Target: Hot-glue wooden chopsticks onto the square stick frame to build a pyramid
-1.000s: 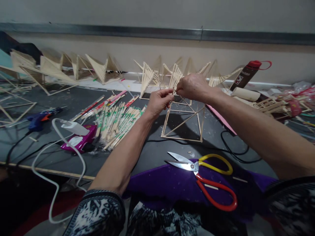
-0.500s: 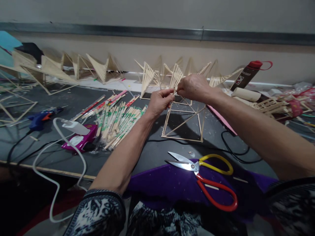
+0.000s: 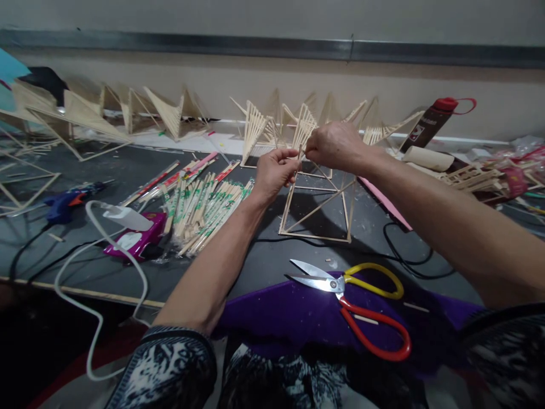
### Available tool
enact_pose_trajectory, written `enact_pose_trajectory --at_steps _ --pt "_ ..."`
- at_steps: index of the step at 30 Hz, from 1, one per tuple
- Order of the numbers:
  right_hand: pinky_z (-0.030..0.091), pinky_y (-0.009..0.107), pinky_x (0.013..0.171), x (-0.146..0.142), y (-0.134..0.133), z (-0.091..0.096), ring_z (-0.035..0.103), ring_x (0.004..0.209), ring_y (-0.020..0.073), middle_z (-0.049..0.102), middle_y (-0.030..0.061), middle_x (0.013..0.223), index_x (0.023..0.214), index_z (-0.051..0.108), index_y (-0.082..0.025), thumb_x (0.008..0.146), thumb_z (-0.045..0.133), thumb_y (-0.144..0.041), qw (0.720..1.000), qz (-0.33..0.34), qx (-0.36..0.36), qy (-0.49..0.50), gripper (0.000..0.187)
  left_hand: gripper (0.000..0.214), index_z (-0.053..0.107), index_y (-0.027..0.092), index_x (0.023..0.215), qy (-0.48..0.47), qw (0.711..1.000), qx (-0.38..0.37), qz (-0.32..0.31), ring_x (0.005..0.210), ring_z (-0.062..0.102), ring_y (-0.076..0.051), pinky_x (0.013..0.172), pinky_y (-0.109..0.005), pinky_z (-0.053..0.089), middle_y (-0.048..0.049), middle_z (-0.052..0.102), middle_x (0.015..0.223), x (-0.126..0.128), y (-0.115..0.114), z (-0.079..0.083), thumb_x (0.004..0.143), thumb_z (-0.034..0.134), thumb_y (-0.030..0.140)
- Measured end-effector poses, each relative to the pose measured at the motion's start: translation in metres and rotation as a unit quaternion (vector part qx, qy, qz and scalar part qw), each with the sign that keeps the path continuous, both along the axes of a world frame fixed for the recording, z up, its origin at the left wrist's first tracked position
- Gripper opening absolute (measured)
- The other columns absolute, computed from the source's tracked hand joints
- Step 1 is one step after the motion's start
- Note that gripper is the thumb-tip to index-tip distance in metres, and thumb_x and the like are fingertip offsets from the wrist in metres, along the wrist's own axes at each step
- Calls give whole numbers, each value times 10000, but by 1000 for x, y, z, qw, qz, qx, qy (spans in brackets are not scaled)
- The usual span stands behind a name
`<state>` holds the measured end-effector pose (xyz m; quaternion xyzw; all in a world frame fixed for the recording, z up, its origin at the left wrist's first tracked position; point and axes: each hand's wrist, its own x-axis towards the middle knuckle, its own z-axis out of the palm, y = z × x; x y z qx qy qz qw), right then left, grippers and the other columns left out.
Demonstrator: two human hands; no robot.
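Note:
My left hand [image 3: 276,173] is closed in a pinch on a thin wooden stick [image 3: 300,151] at the upper part of a stick frame. Right beside it my right hand [image 3: 334,146] is also closed, its fingertips pressed together near the same stick; what lies inside them is hidden. Below both hands stands the wooden stick frame [image 3: 315,236], with a square base and a slanting brace. Closer to my body, a pair of scissors [image 3: 334,284] with one yellow and one red handle lies with parted blades, partly on a purple cloth [image 3: 264,318].
Wrapped chopsticks [image 3: 204,210] lie left of my left forearm. Further left are a purple power strip [image 3: 136,241] with a white cable and a blue glue gun [image 3: 62,207]. Finished-looking stick models [image 3: 174,116] line the wall. A dark bottle [image 3: 432,128] leans at the back right.
The view has shifted slightly. Both hands stay at the top of the frame, fingers still pinched, with only tiny finger movement.

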<state>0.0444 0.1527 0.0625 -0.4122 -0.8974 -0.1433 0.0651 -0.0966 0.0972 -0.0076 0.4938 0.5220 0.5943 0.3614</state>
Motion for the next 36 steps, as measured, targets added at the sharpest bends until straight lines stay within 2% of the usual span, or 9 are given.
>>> enact_pose_trajectory --at_steps 13,20,36 --pt "398 343 690 0 4 -5 620 884 274 729 113 888 958 732 -223 874 463 -373 999 -1 -6 36 319 315 713 103 1022 30 999 28 24 420 502 -48 378 -158 374 -7 668 662 1 4 -5 718 630 113" --pt "385 351 671 -1 2 -3 624 857 279 724 102 809 931 730 -262 856 499 -380 998 -1 -23 62 270 283 735 103 964 26 998 52 25 403 482 -50 390 -172 397 16 608 571 1 10 -9 700 638 74" --pt "380 335 630 -2 -5 4 630 870 285 741 110 886 990 730 -265 860 491 -389 1000 -18 -21 6 299 254 708 109 952 18 998 53 12 411 469 -43 398 -166 393 18 609 579 0 13 -11 708 648 78"
